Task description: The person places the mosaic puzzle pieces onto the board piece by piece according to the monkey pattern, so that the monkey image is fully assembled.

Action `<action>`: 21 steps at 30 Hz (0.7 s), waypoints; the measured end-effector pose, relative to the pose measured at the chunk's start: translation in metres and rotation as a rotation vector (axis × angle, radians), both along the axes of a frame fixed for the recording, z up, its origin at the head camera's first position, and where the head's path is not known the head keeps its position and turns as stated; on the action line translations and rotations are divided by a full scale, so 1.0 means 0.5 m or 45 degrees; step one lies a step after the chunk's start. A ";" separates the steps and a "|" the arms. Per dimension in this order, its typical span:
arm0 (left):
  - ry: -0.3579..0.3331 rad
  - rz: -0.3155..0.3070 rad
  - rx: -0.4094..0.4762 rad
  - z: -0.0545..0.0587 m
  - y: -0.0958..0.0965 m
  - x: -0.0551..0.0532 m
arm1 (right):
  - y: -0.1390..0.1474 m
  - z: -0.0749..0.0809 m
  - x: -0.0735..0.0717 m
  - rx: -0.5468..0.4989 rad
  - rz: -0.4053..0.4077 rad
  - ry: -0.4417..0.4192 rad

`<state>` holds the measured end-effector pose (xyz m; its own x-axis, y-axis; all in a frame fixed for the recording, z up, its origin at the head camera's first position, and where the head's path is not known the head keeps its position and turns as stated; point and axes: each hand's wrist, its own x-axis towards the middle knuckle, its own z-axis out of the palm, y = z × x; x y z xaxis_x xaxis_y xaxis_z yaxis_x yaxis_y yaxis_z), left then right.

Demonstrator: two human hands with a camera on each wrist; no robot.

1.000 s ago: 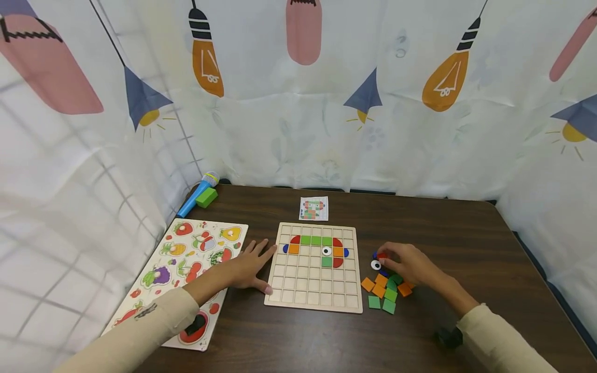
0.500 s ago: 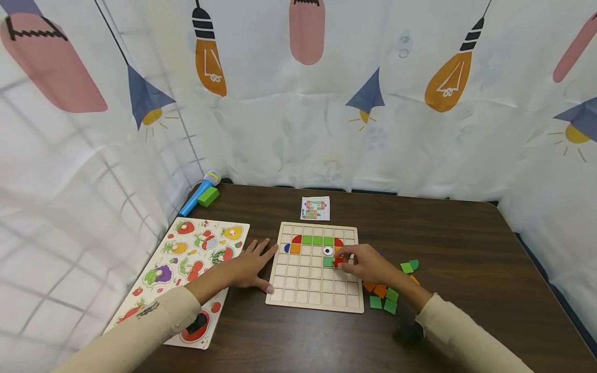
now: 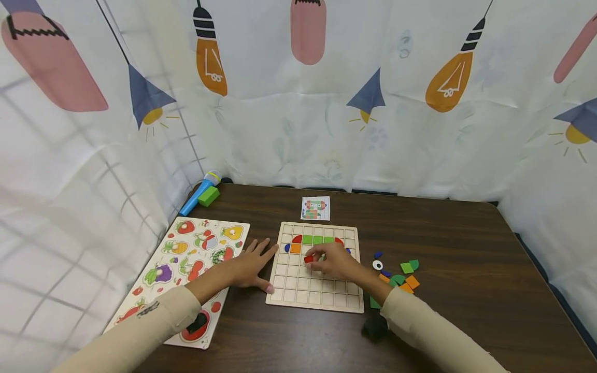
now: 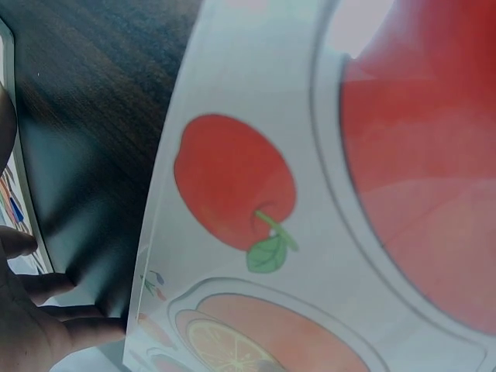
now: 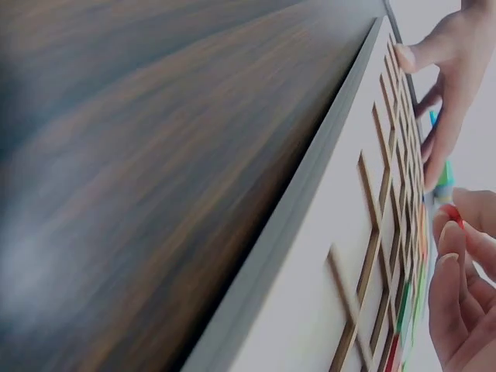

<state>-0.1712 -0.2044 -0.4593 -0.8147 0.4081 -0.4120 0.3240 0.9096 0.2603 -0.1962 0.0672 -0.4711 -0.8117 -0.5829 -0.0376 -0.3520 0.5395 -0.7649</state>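
Note:
My right hand [image 3: 337, 261] is over the wooden grid board [image 3: 298, 292], pinching a small red tile [image 3: 308, 259] between thumb and fingertips. The right wrist view also shows that red tile [image 5: 452, 213] at the fingertips, close over the grid. My left hand [image 3: 248, 268] lies with fingers spread at the board's left side, its thumb at the lower left corner. Along the board's upper rows sit a red tile [image 3: 297, 239], green tiles [image 3: 317, 240], an orange tile [image 3: 295, 248] and a blue tile [image 3: 287, 248]. The right hand hides other tiles at the row's right end.
Right of the board lie loose green tiles [image 3: 407, 268], orange tiles [image 3: 412, 282] and a white eye tile [image 3: 377, 264]. A pattern card [image 3: 315, 208] lies behind the board. At left are a fruit puzzle board [image 3: 172, 305], a toy microphone [image 3: 198, 194] and a green block [image 3: 208, 196].
My right hand has gone from the loose tiles leftward across the board, carrying the red tile to the middle columns. Some loose tiles shifted. My left hand has stayed in place.

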 end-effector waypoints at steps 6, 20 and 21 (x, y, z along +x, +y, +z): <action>-0.009 0.010 -0.010 0.000 0.001 -0.001 | -0.038 -0.003 -0.003 0.020 -0.030 -0.010; -0.012 -0.002 -0.008 0.004 -0.001 -0.002 | -0.068 -0.011 -0.007 0.153 -0.129 0.048; -0.011 -0.001 -0.007 0.004 -0.001 -0.002 | -0.067 -0.011 -0.007 0.156 -0.133 0.053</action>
